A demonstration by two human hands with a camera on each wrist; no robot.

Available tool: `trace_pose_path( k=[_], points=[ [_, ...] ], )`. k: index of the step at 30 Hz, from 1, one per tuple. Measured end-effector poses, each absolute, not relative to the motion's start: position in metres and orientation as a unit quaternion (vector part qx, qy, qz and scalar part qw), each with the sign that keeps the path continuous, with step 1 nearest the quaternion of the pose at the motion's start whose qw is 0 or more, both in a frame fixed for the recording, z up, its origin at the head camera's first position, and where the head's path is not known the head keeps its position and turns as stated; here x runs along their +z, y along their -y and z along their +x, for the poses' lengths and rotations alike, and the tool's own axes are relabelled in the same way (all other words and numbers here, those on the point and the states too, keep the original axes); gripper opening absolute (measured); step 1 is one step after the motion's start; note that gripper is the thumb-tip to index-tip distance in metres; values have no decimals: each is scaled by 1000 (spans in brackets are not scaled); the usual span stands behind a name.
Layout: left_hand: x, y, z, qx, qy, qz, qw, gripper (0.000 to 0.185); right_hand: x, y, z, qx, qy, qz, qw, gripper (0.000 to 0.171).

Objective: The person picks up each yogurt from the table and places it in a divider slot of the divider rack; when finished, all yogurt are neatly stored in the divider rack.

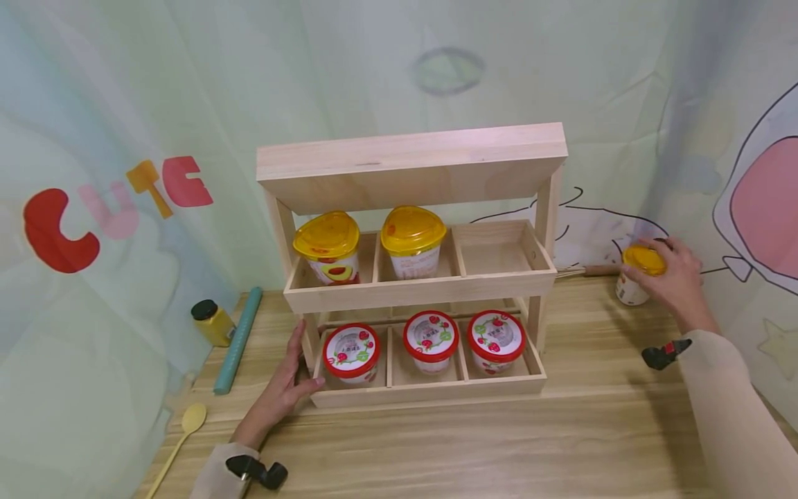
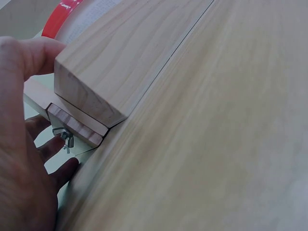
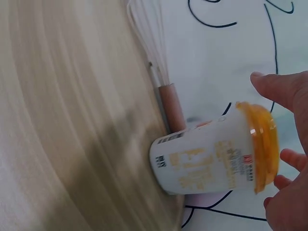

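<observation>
- My right hand (image 1: 670, 277) is reaching over the cup (image 1: 637, 276) with the yellow lid, fingers curving around the lid's rim; in the right wrist view the fingertips (image 3: 274, 89) are sitting at the lid's edge, so I cannot tell whether they are gripping yet.
- The cup is standing upright on the bench (image 1: 499, 443), right of the rack (image 1: 411, 277), close to the curtain (image 1: 623, 104) at the bench's back edge.
- A whisk (image 3: 168, 101) is lying just behind the cup, its handle next to the cup's base.
- My left hand (image 1: 283, 381) is lying open against the rack's lower left corner, thumb on the front rail beside a red-lidded cup (image 1: 351, 352).
- The rack's upper right compartment (image 1: 499, 253) is standing empty; the two beside it are holding yellow-lidded cups.
- Bare bench is lying between the cup and the rack, and across the front.
</observation>
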State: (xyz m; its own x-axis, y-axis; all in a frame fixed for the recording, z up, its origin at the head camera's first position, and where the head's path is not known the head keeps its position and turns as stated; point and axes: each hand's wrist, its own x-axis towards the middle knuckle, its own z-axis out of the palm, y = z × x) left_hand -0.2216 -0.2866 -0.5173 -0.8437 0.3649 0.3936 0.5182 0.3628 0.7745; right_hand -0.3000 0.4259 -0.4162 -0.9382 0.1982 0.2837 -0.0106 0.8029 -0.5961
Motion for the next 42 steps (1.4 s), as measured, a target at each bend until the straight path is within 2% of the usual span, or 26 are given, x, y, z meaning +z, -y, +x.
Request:
trace_pose_path(
  k=[7, 13, 29, 39, 42],
  points=[
    [-518, 288, -221, -489, 824, -275, 81, 110, -427, -431, -303, 303, 941, -39, 146, 72],
    [-519, 288, -223, -496, 816, -285, 89, 110, -434, -432, -304, 300, 940, -32, 158, 64],
    [-520, 287, -225, -499, 811, -291, 89, 110, -438, -429, -304, 328, 928, -58, 165, 61],
    [-519, 288, -222, -499, 816, -279, 82, 110, -410, -417, -299, 325, 918, -18, 225, 56],
    [-519, 287, -222, -498, 819, -275, 79, 110, -399, -413, -295, 325, 919, -24, 223, 56]
  ],
)
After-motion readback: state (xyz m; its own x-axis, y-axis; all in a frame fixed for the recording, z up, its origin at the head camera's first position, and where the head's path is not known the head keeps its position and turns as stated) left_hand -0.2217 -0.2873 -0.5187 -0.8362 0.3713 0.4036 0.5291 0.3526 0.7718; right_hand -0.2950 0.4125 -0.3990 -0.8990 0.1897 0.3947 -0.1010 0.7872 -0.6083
